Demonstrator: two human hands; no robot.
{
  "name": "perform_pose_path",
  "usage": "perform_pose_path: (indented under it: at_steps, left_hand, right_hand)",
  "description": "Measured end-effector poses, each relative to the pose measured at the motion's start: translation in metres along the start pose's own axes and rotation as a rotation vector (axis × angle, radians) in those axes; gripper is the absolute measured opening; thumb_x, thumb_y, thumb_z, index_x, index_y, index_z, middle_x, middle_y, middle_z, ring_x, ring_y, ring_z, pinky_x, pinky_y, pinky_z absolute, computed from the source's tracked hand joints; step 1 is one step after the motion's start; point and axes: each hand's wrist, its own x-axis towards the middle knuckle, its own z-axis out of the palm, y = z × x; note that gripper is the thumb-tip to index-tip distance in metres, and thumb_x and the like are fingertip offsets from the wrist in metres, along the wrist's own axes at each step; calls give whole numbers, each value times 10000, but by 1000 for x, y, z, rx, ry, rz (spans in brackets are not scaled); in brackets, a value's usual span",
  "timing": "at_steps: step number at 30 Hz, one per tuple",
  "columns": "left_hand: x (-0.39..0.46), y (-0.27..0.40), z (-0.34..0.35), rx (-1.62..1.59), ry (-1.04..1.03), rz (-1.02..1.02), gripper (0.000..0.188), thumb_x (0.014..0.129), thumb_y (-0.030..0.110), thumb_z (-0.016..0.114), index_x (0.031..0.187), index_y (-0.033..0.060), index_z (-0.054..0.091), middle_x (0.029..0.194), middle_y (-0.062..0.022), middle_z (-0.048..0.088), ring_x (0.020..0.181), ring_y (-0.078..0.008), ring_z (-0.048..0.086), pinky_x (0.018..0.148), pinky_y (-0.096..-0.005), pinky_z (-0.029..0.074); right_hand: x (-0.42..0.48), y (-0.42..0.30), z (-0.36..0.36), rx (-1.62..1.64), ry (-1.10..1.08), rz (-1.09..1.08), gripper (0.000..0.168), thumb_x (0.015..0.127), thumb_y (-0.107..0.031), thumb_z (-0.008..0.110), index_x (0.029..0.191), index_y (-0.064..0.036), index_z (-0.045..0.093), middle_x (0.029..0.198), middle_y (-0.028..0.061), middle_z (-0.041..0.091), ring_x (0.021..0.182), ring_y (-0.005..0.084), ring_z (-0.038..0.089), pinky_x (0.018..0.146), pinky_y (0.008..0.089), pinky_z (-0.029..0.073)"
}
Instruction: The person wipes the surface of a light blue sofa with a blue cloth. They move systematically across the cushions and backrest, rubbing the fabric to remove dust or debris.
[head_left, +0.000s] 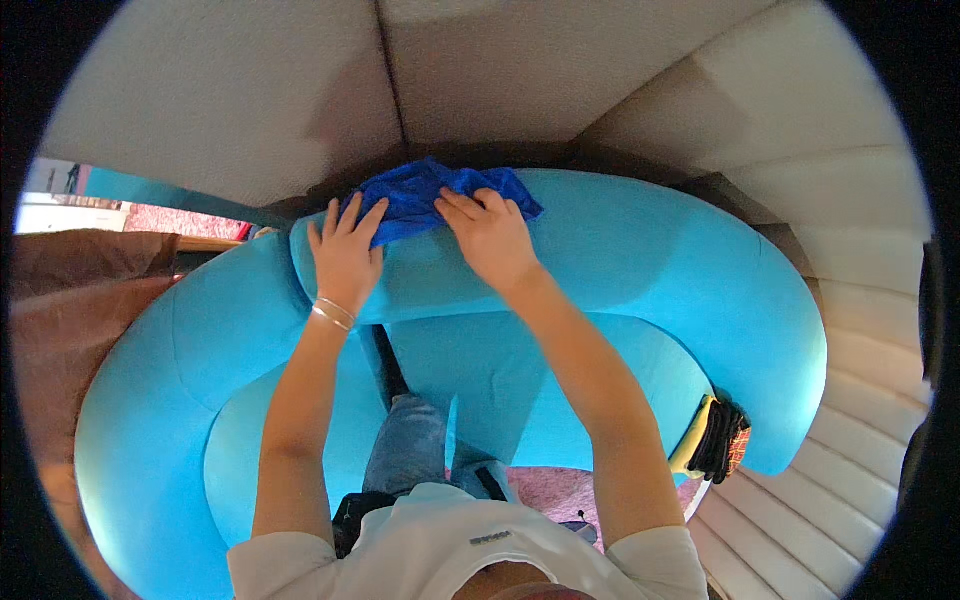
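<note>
A crumpled dark blue garment or cloth (409, 196) lies over the top of the turquoise sofa's backrest (622, 232). My left hand (346, 255) rests flat at the cloth's left end, its fingers spread over the edge and partly on the sofa. On the right part of the cloth, my right hand (491, 236) has its fingers bent, with fabric gathered at the fingertips. The underside of the cloth is hidden.
Folded fabrics (712, 442), yellow, black and red plaid, sit at the right end of the seat (495, 375). My knee (409, 435) is on the seat. A padded light wall (487, 82) rises behind the backrest. Brown fabric (82, 315) hangs at left. Pink carpet (551, 487) shows below.
</note>
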Motion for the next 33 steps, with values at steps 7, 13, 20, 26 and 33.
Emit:
perform_pose_path:
  at_steps: [7,13,20,26,33]
  left_hand:
    - [64,129,11,-204,-36,263,630,812,205,671,1413,226,483,1480,-112,439,1341,-336,424,1077,-547,335]
    - [112,289,29,-380,28,489,595,835,237,656,1407,234,491,1472,-124,449,1341,-325,428,1075,-534,340]
    - [95,390,30,-447,142,677,431,897,213,495,1316,164,583,1435,-142,486,1329,-306,441,1049,-483,368]
    - [47,273,18,-318,-28,628,430,916,161,457,1321,43,544,1463,-156,454,1343,-274,442,1028,-433,405]
    - [-26,135,11,-79,37,297,554,785,95,620,1334,112,544,1501,-155,403,1372,-307,389,1042,-480,330]
  right_hand:
    - [-56,90,-66,-247,-33,175,317,832,-85,558,1121,-98,687,1199,10,661,887,244,580,815,360,510]
    - [-147,186,-145,-556,-24,433,327,859,-97,525,1146,-125,678,1199,5,661,931,282,592,806,388,512]
    - [-223,191,-175,-644,181,814,352,852,-45,558,1192,-67,647,1271,94,626,1015,323,591,914,413,461]
    - [-191,104,-97,-410,215,509,407,799,-57,604,1205,-33,610,1262,150,602,1098,266,577,855,432,391]
    - [-161,12,-17,-3,230,381,401,775,-78,593,1169,-103,668,1107,68,606,949,247,561,788,351,463]
